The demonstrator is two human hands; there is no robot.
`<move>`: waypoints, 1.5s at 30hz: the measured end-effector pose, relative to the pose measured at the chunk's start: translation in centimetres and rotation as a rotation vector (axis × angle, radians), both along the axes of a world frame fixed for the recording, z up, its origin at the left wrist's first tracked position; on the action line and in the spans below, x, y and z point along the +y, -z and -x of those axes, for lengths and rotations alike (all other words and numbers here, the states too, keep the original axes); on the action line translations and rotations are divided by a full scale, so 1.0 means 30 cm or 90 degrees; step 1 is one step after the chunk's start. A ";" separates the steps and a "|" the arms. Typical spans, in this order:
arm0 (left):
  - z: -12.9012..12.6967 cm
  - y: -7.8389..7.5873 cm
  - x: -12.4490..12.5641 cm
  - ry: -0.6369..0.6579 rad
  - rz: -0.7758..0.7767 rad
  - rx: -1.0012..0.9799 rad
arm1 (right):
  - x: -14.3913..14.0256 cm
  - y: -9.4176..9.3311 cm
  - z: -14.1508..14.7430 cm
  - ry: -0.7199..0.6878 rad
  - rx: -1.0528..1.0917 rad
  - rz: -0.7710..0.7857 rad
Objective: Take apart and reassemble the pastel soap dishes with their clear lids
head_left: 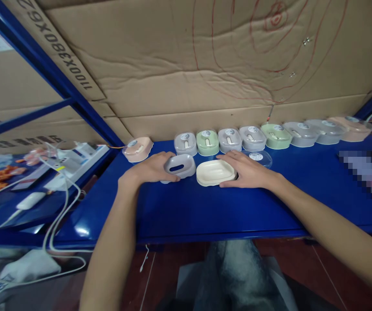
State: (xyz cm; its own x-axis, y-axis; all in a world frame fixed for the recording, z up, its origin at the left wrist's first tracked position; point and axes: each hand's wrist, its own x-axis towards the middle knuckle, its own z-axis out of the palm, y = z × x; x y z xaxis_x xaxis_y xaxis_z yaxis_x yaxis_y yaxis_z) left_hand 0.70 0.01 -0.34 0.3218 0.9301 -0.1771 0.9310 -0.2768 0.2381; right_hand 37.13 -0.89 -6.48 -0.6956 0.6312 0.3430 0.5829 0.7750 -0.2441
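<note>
Blue shelf [205, 211], cardboard behind. Left hand [152, 169] clasps grey slotted tray [180, 166]; right hand [249, 172] grips cream dish [214, 172] (boxed dishes [229, 139] lined behind).

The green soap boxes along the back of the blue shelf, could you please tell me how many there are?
2. One green soap box stands left of the row's middle, between grey ones; the other green soap box stands further right. None seems hidden.

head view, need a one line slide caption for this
Left hand on a grey insert, right hand on a cream tray, boxed soap dishes behind.
</note>
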 end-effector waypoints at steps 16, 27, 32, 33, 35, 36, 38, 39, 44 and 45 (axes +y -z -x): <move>-0.065 -0.039 -0.043 0.025 -0.147 -0.076 | -0.008 -0.004 0.022 -0.016 0.019 0.001; -0.225 0.065 -0.055 0.181 -0.265 -0.235 | -0.013 -0.038 0.001 0.057 0.055 0.032; -0.254 0.108 -0.063 0.208 -0.266 -0.238 | 0.002 -0.067 -0.035 0.109 0.114 0.034; -0.261 0.115 -0.065 0.215 -0.263 -0.241 | 0.004 -0.070 -0.037 0.108 0.132 0.027; -0.272 0.126 -0.070 0.225 -0.253 -0.249 | 0.006 -0.073 -0.037 0.109 0.175 0.013; -0.276 0.131 -0.072 0.228 -0.246 -0.253 | 0.006 -0.074 -0.036 0.112 0.197 0.007; -0.283 0.140 -0.073 0.238 -0.239 -0.255 | 0.004 -0.076 -0.033 0.123 0.231 -0.005; -0.286 0.143 -0.073 0.245 -0.238 -0.254 | 0.003 -0.076 -0.032 0.128 0.242 -0.013; -0.295 0.155 -0.074 0.256 -0.248 -0.252 | 0.003 -0.078 -0.033 0.147 0.251 -0.039; -0.295 0.156 -0.074 0.253 -0.249 -0.250 | 0.003 -0.078 -0.033 0.148 0.246 -0.038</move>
State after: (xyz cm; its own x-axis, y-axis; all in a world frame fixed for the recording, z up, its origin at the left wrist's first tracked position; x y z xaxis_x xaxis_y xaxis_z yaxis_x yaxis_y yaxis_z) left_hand 9.55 -2.22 -5.03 0.6237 0.7001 0.3476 0.6058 -0.7140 0.3510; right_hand 38.12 -0.80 -4.13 -0.3516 0.7268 0.5901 0.6179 0.6537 -0.4369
